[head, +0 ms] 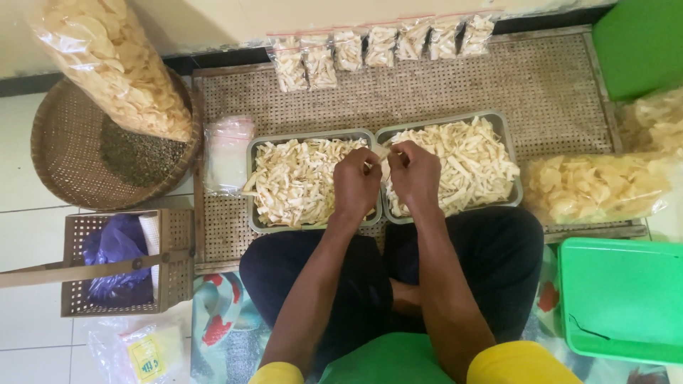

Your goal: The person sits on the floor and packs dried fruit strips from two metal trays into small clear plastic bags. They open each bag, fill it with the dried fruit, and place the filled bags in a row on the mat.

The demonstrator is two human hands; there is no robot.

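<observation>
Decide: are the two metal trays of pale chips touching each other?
Touching. The head view shows the left tray and right tray with rims pressed side by side, no mat visible between.

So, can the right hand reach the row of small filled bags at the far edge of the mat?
Probably yes. The right hand is over the right tray; beyond it only bare woven mat lies before the small bags, though leaning forward seems needed.

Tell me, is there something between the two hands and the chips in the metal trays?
Nothing visible is in the way. The left hand is right over the chips in the left tray, and the right hand is over the right tray. Both trays are open on top.
</observation>
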